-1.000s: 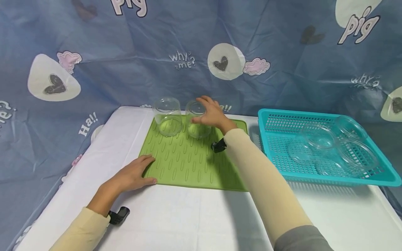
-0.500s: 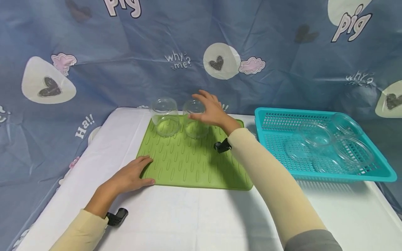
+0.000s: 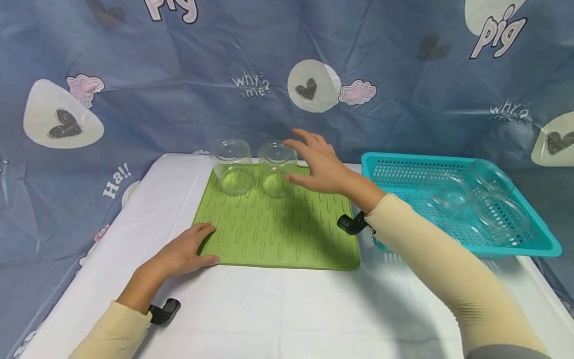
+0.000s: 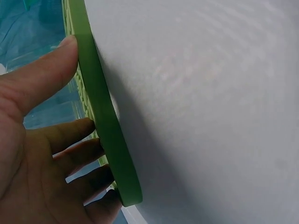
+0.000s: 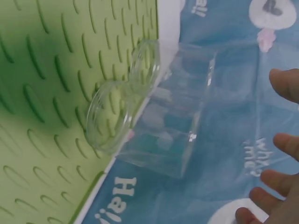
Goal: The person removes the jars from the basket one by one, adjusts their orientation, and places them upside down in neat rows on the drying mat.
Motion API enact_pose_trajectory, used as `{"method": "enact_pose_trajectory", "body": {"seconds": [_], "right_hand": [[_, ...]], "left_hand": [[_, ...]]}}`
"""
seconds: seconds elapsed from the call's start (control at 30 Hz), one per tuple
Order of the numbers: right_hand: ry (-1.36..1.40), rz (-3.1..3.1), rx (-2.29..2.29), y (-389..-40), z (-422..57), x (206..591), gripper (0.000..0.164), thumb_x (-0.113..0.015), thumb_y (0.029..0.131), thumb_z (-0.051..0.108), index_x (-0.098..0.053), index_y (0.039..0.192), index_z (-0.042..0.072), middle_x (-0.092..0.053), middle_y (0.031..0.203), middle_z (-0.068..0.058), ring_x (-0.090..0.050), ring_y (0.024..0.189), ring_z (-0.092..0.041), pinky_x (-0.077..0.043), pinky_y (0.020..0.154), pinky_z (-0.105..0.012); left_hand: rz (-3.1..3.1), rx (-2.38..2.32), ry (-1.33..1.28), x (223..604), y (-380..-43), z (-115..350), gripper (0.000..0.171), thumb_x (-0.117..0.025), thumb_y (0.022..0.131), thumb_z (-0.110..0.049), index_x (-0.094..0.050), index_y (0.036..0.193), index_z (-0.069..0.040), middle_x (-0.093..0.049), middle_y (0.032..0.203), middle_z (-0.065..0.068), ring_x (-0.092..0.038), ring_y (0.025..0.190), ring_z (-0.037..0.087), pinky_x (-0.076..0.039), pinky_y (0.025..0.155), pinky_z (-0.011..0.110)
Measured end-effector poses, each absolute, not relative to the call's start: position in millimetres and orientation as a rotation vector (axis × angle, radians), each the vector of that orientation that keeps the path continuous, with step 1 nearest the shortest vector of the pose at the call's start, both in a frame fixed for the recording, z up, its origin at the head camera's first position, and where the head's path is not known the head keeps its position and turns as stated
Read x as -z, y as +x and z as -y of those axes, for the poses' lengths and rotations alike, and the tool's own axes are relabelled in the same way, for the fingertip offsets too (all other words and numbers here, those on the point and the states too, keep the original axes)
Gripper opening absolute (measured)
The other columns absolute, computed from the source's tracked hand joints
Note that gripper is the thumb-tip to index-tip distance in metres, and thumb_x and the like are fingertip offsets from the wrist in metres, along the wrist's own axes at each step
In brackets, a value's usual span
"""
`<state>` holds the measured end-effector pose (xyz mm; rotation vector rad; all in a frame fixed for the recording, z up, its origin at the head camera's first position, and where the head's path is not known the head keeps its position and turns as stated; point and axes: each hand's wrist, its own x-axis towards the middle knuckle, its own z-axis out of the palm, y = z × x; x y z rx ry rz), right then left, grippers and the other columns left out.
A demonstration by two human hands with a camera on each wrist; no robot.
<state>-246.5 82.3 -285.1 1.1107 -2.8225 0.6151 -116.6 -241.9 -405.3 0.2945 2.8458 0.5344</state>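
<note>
Fingers [image 5: 278, 182] of my right hand [image 3: 319, 167]: spread, relaxed, released. They're just right of the right-hand clear, colourless cylindrical cup [image 3: 273, 172]; thumb overlaps it in the head view, but the right wrist view shows a gap, so not touching.

That cup stands near the far edge of the lime-green rectangular ridged mat [image 3: 269, 239], beside a matching left-hand clear, colourless cylindrical cup [image 3: 233, 172]. Both upright-walled, mouth down, lips on the mat. Narrow gap between them in the head view. Glass or plastic, can't tell. Through the walls I see only green ridges and backdrop print.

My left hand [image 3: 181, 253]: fingers loose, thumb apart, tips touching the mat at its near-left corner.

Off to my right: turquoise rectangular perforated plastic basket [image 3: 403, 172]. Inside, several clear round containers [image 3: 448, 190], overlapping, some tilted, one leaning up at the far-right end. Exact count unclear; outlines merge, and my right forearm in its cream sleeve [image 3: 421, 249] covers the basket's near-left part.

Everything sits on a white cloth-covered table [image 3: 251, 309]; blue printed fabric backdrop [image 3: 179, 114] behind.
</note>
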Motion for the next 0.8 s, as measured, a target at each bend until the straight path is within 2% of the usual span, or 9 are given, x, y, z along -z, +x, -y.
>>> {"method": "enact_pose_trajectory", "body": {"seconds": [0.33,0.8], "right_hand": [[1.177,2.731,-0.617,-201.3,-132.4,272.0,0.071,-0.071,0.091,0.035,-0.038,0.152,0.019,-0.02,0.166,-0.011,-0.021,0.15,-0.038,-0.024,0.113,-0.068],[1.015,2.738,-0.588,-176.5,-208.1,275.6,0.073,-0.076,0.086,0.022,-0.042,0.15,0.016,-0.025,0.163,-0.014,-0.026,0.144,-0.045,-0.026,0.108,-0.072]], "left_hand": [[-2.856,-0.536,0.281,405.6,-118.1,241.4,0.081,-0.076,0.085,-0.036,-0.041,0.147,0.003,-0.036,0.154,0.028,-0.035,0.141,0.052,-0.036,0.111,0.065],[-2.852,-0.527,0.269,406.2,-116.7,242.5,0.082,-0.076,0.085,-0.037,-0.041,0.147,0.003,-0.035,0.155,0.028,-0.035,0.141,0.051,-0.036,0.112,0.065]]}}
